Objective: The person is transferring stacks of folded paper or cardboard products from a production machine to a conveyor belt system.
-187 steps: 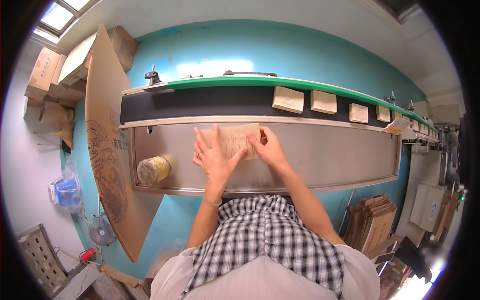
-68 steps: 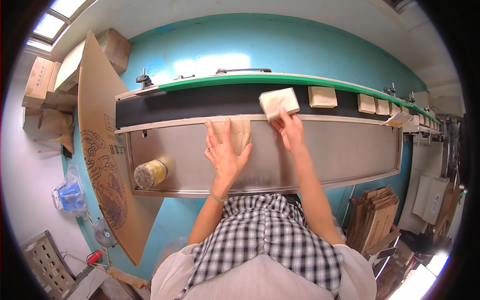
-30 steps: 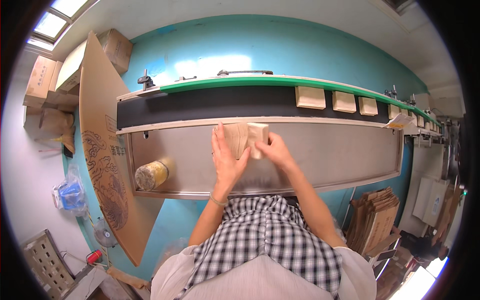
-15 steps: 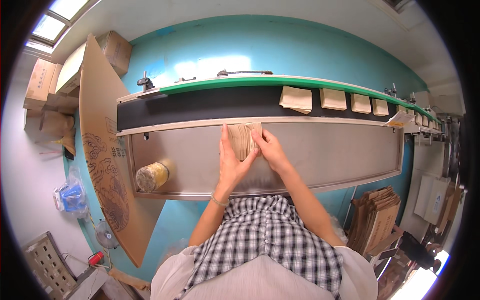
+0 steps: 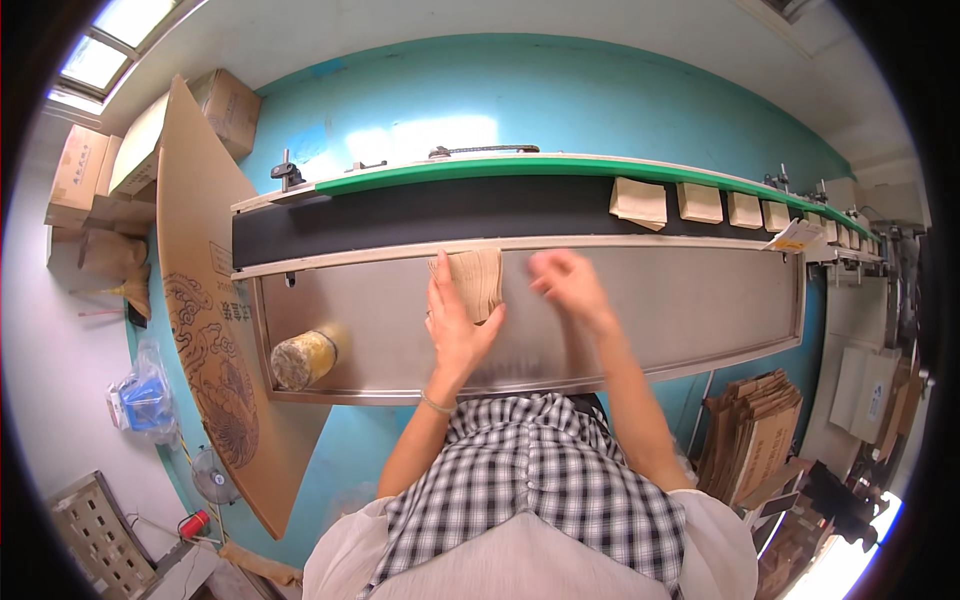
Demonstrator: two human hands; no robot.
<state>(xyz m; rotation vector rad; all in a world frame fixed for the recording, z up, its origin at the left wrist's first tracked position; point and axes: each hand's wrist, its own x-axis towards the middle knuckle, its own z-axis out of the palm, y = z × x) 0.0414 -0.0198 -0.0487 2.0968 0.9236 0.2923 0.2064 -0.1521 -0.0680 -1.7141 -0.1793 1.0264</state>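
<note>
A stack of tan folded paper napkins [image 5: 477,284] rests over the metal tray's far middle part, close to the belt's wooden edge. My left hand [image 5: 458,322] grips it, fingers along its left side and thumb at its near right corner. To the right of the stack, apart from it, my right hand [image 5: 572,287] hovers above the tray; its curled fingers are smeared by motion, and whether anything is in them does not show. Beyond, similar napkin stacks lie on the black conveyor belt [image 5: 430,208], the closest one [image 5: 639,203] slightly fanned.
The metal tray [image 5: 690,300] spans the front of the belt. A yellowish jar or roll [image 5: 306,357] lies at its left end. A large cardboard sheet [image 5: 215,330] stands left, flattened cartons [image 5: 750,430] lean at the right. A green guide rail [image 5: 450,172] borders the belt's far side.
My right hand has come off the napkin stack and moved right. My left hand and the stack have shifted slightly left. The stacks on the belt have travelled right.
</note>
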